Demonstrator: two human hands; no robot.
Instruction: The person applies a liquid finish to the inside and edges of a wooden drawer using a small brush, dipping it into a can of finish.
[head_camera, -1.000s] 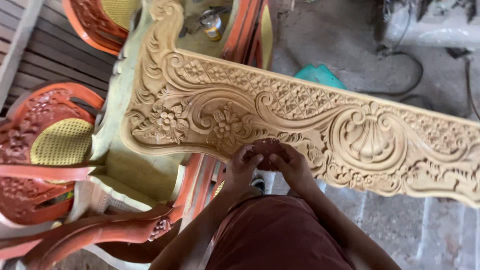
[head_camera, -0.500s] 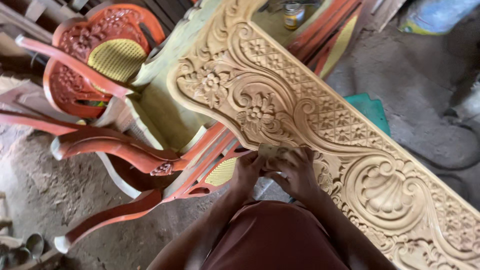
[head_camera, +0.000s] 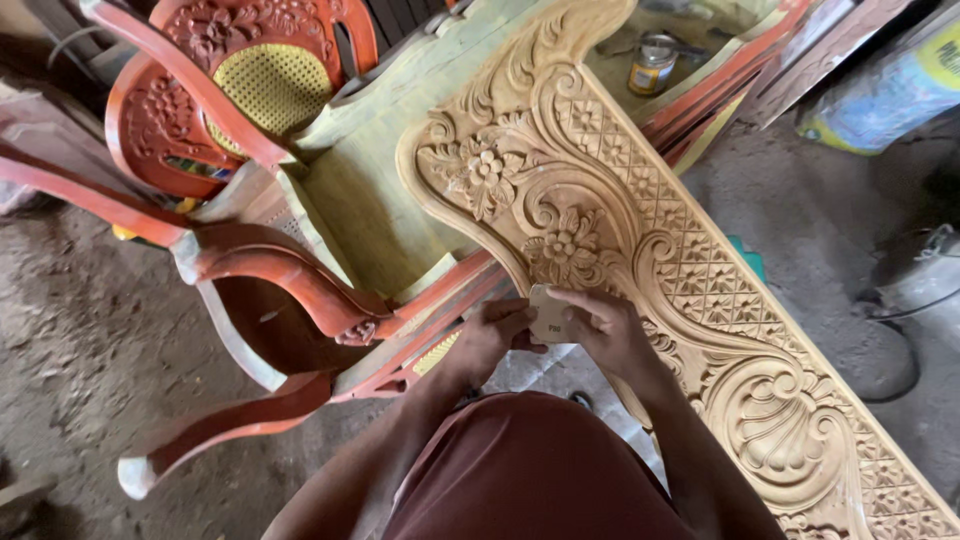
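Note:
A long carved wooden panel (head_camera: 640, 230) with flowers, scrolls, lattice and a shell motif runs from the top centre to the bottom right. Both my hands meet at its near edge, below the second flower. My left hand (head_camera: 492, 335) and my right hand (head_camera: 605, 328) together pinch a small tan piece of sandpaper (head_camera: 550, 312) between their fingers. The paper is held just off the panel's edge. My forearms and a maroon garment (head_camera: 530, 470) fill the bottom of the view.
Red-orange carved chairs (head_camera: 250, 90) with yellow woven backs lie stacked at left, a curved chair arm (head_camera: 290, 275) close to my left hand. A pale green wooden piece (head_camera: 370, 190) supports the panel. A small tin can (head_camera: 652, 62) stands at the top. Dirt floor lies to the left and right.
The view has swung, so the panel now runs more steeply down to the right. My hands have eased apart, and the sandpaper now shows between them.

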